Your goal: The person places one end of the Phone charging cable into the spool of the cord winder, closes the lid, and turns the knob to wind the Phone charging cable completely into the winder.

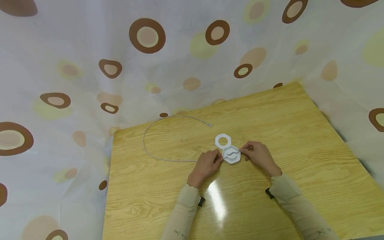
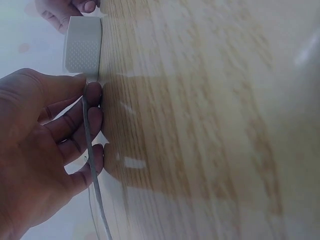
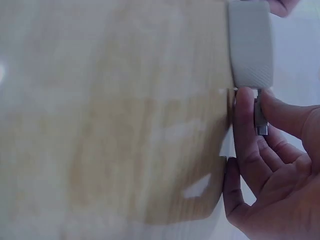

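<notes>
A white hexagonal case [image 1: 231, 159] lies on the table, its inside showing a curved S-shaped piece. Touching its far left side is a white hexagonal ring [image 1: 218, 141] with a round hole. At the case's left side, my left hand [image 1: 206, 164] pinches a thin grey cable [image 2: 90, 145] between thumb and forefinger. On the opposite side, my right hand [image 1: 258, 154] pinches a cable plug [image 3: 261, 120] with a metal tip, close against the case wall. How the cable runs inside the case is too small to make out.
From my left hand the cable loops [image 1: 143, 140] over the table's left part, ending in a loose plug [image 1: 209, 125] beyond the ring. The wood-grain table [image 1: 315, 160] meets a patterned sheet [image 1: 180, 66] at the back and sides. Light glares on the table between the forearms.
</notes>
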`<control>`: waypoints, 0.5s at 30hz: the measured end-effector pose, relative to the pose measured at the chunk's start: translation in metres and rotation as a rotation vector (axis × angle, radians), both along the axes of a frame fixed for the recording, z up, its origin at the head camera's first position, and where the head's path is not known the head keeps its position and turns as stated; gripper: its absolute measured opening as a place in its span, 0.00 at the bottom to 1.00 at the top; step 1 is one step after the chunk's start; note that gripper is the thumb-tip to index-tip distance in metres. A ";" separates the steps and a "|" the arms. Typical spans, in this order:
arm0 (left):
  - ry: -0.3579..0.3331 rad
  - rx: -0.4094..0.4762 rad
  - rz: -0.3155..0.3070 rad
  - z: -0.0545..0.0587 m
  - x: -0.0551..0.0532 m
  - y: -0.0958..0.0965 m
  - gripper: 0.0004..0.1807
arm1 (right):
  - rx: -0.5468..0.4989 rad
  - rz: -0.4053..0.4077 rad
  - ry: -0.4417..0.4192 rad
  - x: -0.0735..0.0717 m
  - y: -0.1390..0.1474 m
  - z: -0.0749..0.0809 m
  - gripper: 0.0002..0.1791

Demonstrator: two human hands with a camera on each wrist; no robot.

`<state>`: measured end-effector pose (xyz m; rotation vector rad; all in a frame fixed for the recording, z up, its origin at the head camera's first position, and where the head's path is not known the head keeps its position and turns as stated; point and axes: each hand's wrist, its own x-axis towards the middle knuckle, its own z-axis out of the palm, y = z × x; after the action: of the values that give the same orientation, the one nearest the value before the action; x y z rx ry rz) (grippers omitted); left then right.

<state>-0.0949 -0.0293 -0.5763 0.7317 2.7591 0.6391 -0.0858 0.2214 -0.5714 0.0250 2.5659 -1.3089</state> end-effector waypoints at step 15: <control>-0.016 0.017 0.019 0.001 0.001 0.002 0.05 | -0.063 0.009 -0.012 0.002 0.005 -0.005 0.14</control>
<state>-0.0937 -0.0276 -0.5750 0.7022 2.7522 0.6701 -0.0835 0.2260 -0.5766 0.0091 2.5104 -1.3814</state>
